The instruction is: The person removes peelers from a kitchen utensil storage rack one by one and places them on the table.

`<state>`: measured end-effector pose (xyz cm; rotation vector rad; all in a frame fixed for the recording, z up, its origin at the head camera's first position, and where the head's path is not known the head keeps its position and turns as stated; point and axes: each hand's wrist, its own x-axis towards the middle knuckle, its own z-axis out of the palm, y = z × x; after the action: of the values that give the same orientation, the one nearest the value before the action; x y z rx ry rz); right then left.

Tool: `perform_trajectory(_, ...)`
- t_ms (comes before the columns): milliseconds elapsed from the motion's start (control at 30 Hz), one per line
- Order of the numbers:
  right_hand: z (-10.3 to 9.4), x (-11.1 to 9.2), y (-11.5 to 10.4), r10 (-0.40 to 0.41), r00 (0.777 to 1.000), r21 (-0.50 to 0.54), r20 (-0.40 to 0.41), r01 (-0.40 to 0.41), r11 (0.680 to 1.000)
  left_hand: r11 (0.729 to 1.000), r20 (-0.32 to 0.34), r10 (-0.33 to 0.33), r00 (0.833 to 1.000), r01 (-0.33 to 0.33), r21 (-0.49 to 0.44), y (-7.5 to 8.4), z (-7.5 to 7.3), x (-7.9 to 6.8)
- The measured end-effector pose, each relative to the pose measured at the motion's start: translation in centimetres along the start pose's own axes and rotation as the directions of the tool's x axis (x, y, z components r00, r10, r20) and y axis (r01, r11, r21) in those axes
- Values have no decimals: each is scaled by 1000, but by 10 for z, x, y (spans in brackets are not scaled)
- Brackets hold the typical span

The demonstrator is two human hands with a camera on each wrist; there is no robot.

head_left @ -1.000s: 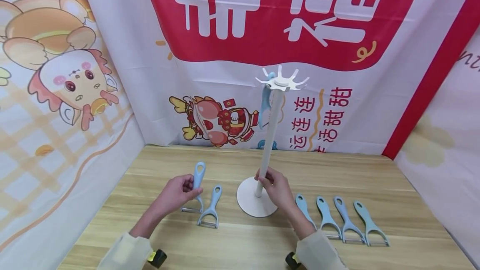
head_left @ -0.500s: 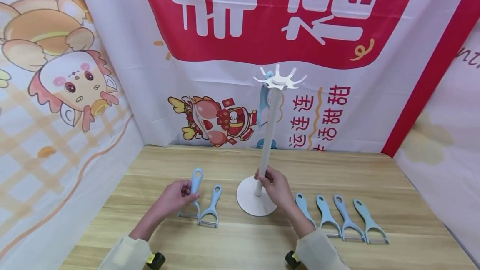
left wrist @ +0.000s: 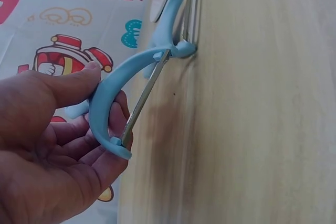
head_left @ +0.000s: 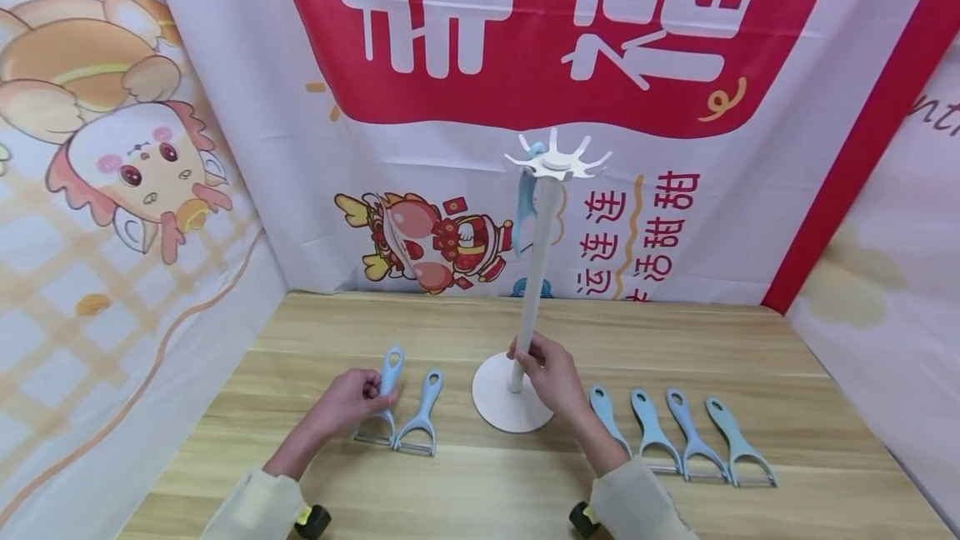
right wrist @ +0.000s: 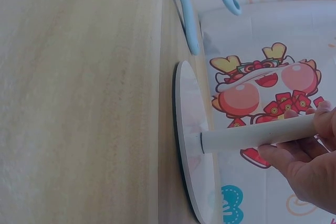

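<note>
My left hand pinches a light blue Y-shaped peeler between thumb and fingers, its handle tilted up off the table. Just right of it a second blue peeler lies on the table, its head close to the held one's. My right hand grips the white pole of a stand, low down near its round base. At the top of the stand is a ring of white hooks. One blue peeler hangs from a hook on the left side.
Several more peelers in blue and greenish tones lie in a row on the wood-grain table, right of the stand. Printed cloth hangs behind the table, with more cloth at both sides.
My left hand has lowered the held peeler toward the table and slightly left, beside the lying one. The right hand keeps its grip on the pole.
</note>
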<state>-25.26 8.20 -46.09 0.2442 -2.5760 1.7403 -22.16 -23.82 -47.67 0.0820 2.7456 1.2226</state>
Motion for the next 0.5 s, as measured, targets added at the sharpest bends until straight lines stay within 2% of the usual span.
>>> perform_trajectory(333,0,0,0,3,1000,-3,0,-3,1000,999,25,27,999,-27,24,-13,1,3)
perform_trajectory(500,0,0,1,2,1000,-3,-3,-2,1000,999,4,-29,1000,29,33,-13,4,2)
